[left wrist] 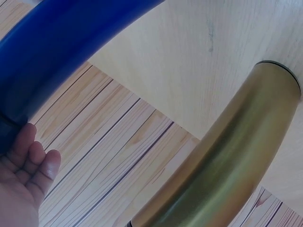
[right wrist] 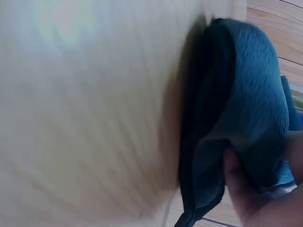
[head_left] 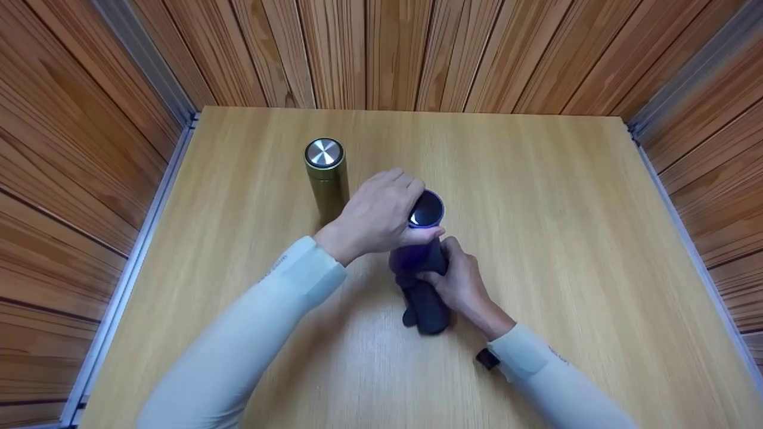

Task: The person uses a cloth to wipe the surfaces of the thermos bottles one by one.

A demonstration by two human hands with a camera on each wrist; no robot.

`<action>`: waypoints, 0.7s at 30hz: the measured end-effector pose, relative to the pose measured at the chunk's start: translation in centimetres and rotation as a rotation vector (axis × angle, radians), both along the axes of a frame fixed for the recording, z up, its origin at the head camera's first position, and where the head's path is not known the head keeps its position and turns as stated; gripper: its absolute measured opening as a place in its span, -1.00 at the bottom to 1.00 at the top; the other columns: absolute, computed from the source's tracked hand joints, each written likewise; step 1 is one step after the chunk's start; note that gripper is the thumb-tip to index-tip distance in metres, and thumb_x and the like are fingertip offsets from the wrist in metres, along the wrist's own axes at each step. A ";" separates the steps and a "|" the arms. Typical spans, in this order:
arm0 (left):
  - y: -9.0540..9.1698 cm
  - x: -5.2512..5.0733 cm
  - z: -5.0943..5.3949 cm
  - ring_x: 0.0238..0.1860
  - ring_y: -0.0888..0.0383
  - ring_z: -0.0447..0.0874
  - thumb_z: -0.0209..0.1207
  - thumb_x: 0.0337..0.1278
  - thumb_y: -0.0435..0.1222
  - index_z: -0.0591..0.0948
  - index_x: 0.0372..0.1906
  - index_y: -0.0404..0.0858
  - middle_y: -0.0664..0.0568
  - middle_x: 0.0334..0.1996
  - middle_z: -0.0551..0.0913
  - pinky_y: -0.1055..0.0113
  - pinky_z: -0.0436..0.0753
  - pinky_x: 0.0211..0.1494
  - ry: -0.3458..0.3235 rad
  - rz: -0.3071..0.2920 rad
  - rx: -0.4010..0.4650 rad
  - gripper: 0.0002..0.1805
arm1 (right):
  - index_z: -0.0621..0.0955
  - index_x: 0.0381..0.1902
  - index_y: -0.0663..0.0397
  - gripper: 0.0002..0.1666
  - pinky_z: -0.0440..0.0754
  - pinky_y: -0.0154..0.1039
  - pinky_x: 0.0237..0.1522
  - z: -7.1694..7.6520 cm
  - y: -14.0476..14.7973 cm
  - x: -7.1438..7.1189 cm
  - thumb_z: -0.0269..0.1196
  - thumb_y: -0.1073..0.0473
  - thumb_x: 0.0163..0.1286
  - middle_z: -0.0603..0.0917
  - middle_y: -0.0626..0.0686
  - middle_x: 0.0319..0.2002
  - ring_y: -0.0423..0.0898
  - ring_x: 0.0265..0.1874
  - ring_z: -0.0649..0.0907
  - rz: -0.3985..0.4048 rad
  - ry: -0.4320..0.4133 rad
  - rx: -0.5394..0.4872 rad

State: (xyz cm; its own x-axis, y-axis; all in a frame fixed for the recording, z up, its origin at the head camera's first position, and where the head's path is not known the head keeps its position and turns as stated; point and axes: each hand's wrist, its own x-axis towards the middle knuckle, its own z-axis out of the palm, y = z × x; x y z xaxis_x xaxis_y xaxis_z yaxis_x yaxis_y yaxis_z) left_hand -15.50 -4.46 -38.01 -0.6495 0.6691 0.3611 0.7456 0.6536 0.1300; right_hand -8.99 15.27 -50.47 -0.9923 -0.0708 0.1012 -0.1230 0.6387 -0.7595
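A blue bottle (left wrist: pixel 61 47) with a dark round lid (head_left: pixel 427 209) stands near the middle of the table. The left hand (head_left: pixel 384 211) grips its top, fingers and thumb round the lid end. Lower down, the right hand (head_left: pixel 459 277) holds a dark cloth (head_left: pixel 424 304) against the bottle's side; part of the cloth hangs down to the table. In the right wrist view the folded cloth (right wrist: pixel 255 90) is pinched by the thumb of the right hand (right wrist: pixel 270 203). The bottle's lower part is hidden behind the cloth.
A gold bottle (head_left: pixel 329 185) with a silver-topped lid stands upright on the table (head_left: pixel 536 196), left of and behind the left hand. Wood-panelled walls (head_left: pixel 393 53) with grey metal edging surround the table at the back and both sides.
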 end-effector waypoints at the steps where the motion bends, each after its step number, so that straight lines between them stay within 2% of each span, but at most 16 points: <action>1: 0.0 0.0 0.0 -0.26 0.04 0.50 0.10 0.25 0.36 0.58 -0.13 -0.27 0.01 -0.33 0.59 0.18 0.53 -0.17 0.001 -0.002 0.008 -0.29 | 0.44 -0.19 0.14 -0.46 0.64 0.02 -0.17 0.1 -0.1 0.0 0.59 0.26 0.07 0.75 0.15 -0.25 0.05 -0.23 0.74 -0.007 -0.031 0.017; 5: -0.1 0.0 0.0 -0.25 0.05 0.50 0.11 0.25 0.35 0.58 -0.14 -0.27 0.01 -0.33 0.59 0.19 0.53 -0.17 -0.004 -0.003 0.021 -0.30 | 0.43 -0.22 0.13 -0.49 0.59 -0.05 -0.23 0.7 -0.4 0.1 0.58 0.22 0.11 0.73 0.15 -0.27 0.03 -0.27 0.70 -0.040 -0.110 0.021; 9: -0.1 -0.1 0.0 -0.24 0.04 0.49 0.12 0.24 0.35 0.58 -0.13 -0.27 0.01 -0.32 0.59 0.18 0.53 -0.15 -0.010 -0.001 0.017 -0.29 | 0.45 -0.19 0.12 -0.49 0.58 -0.12 -0.22 1.2 -0.6 0.8 0.58 0.19 0.13 0.76 0.09 -0.24 -0.03 -0.25 0.70 -0.077 -0.085 -0.080; 12: -0.2 -0.1 0.1 -0.24 0.03 0.50 0.09 0.26 0.36 0.58 -0.13 -0.28 0.00 -0.32 0.60 0.17 0.54 -0.13 0.008 -0.004 0.012 -0.27 | 0.49 -0.07 0.12 -0.46 0.62 -0.09 -0.14 1.9 -0.9 1.5 0.57 0.13 0.16 0.76 0.07 -0.17 -0.05 -0.18 0.72 -0.080 0.016 -0.149; 16: -0.2 -0.1 0.0 -0.25 0.03 0.52 0.05 0.27 0.37 0.59 -0.13 -0.29 -0.01 -0.32 0.62 0.17 0.56 -0.14 0.037 -0.010 0.015 -0.25 | 0.52 0.12 0.17 -0.36 0.63 -0.05 -0.06 2.2 -1.3 1.9 0.56 0.10 0.19 0.72 0.08 -0.07 -0.04 -0.11 0.70 -0.063 0.230 -0.174; 19: -0.1 0.0 0.0 -0.26 0.03 0.52 0.06 0.27 0.37 0.59 -0.14 -0.30 -0.01 -0.33 0.63 0.17 0.56 -0.16 0.055 -0.014 0.022 -0.26 | 0.54 0.18 0.22 -0.34 0.63 -0.19 -0.05 2.1 -1.4 1.7 0.56 0.18 0.17 0.71 0.10 -0.03 -0.07 -0.11 0.69 -0.051 0.363 -0.190; 21: -0.1 -0.1 0.0 -0.26 0.03 0.52 0.05 0.28 0.37 0.59 -0.13 -0.30 -0.01 -0.33 0.63 0.17 0.56 -0.16 0.053 -0.014 0.016 -0.25 | 0.57 0.15 0.28 -0.38 0.61 -0.31 -0.07 2.7 -1.6 1.8 0.55 0.27 0.15 0.73 0.13 -0.05 -0.05 -0.14 0.70 -0.052 0.393 -0.215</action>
State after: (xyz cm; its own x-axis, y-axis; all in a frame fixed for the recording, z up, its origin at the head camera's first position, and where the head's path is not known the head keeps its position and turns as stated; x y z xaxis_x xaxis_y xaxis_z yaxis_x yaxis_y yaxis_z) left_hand -15.57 -4.57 -37.96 -0.6199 0.6720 0.4050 0.7607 0.6413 0.1003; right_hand -7.17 13.65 -47.80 -0.8773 0.0425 0.4781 -0.4005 0.4843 -0.7779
